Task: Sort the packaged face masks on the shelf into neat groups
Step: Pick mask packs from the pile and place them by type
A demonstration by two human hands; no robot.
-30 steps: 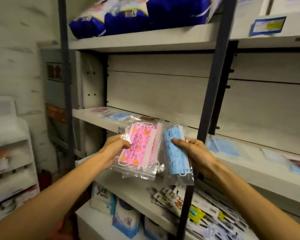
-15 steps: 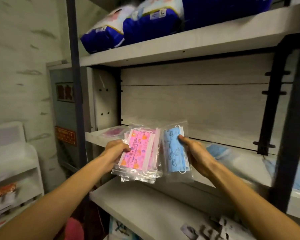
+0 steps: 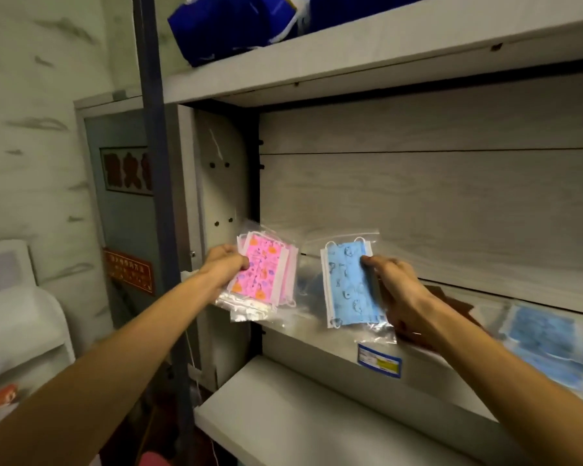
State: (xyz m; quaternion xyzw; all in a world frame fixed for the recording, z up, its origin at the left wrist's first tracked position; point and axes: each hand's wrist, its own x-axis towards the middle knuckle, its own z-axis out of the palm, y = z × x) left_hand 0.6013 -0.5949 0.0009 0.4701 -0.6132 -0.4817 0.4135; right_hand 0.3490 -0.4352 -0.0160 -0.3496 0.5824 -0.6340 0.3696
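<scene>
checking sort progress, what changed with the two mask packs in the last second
The hands drew apart: the pink mask packs and the blue mask pack, overlapping before, now show a gap between them. The left hand and right hand still grip the same packs.

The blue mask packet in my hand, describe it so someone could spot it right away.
Find the middle shelf with the blue-and-yellow price label on its front edge. Just above it, the right hand pinches a clear bag holding the blue mask packet; the left hand's pink packets are orange-patterned.
</scene>
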